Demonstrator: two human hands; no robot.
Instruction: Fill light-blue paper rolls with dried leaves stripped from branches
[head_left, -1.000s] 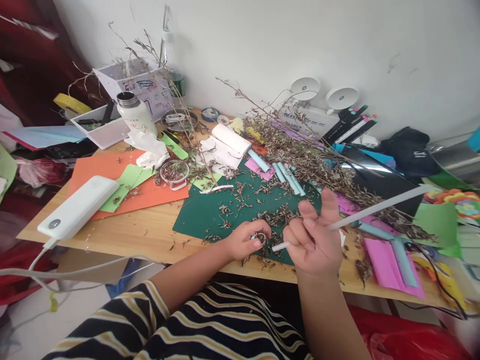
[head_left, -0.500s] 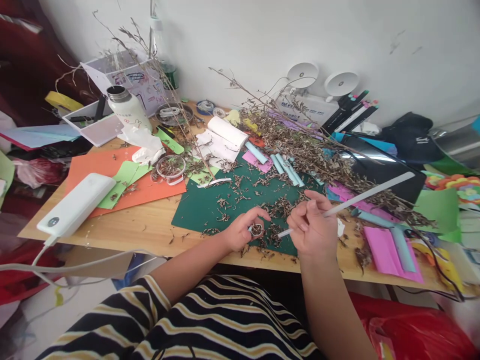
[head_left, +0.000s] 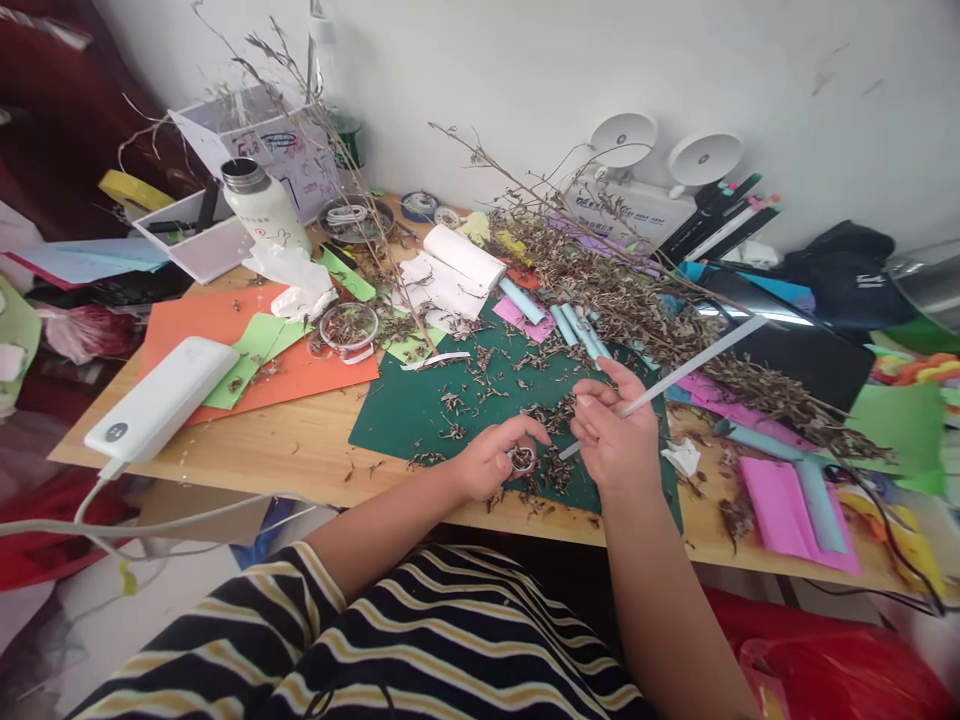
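My left hand (head_left: 499, 458) is curled round a small tube (head_left: 523, 460) with a pale rim; crumbled dried leaves show inside its mouth. Between the thumb and fingers of my right hand (head_left: 619, 425) is a long, whitish translucent stick (head_left: 694, 365), held slanting. Its lower tip points down and left, close to the tube but apart from it. Beneath both hands lies a green cutting mat (head_left: 405, 420), strewn with dried leaf bits (head_left: 559, 415). More leaf bits fill a small clear round container (head_left: 349, 328) on the left.
Dried branches (head_left: 645, 310) sprawl across the back right. Rolled light-blue paper tubes (head_left: 581, 328) lie behind the mat. On the left are a power bank (head_left: 161, 395) with its cable, orange paper (head_left: 187, 315) and an open white bottle (head_left: 262, 205). Pink paper (head_left: 780, 510) sits right.
My right hand has shifted slightly up and left relative to the mat, and the stick now slants more steeply. My left hand keeps its curled hold on the tube. The view has shifted a little.
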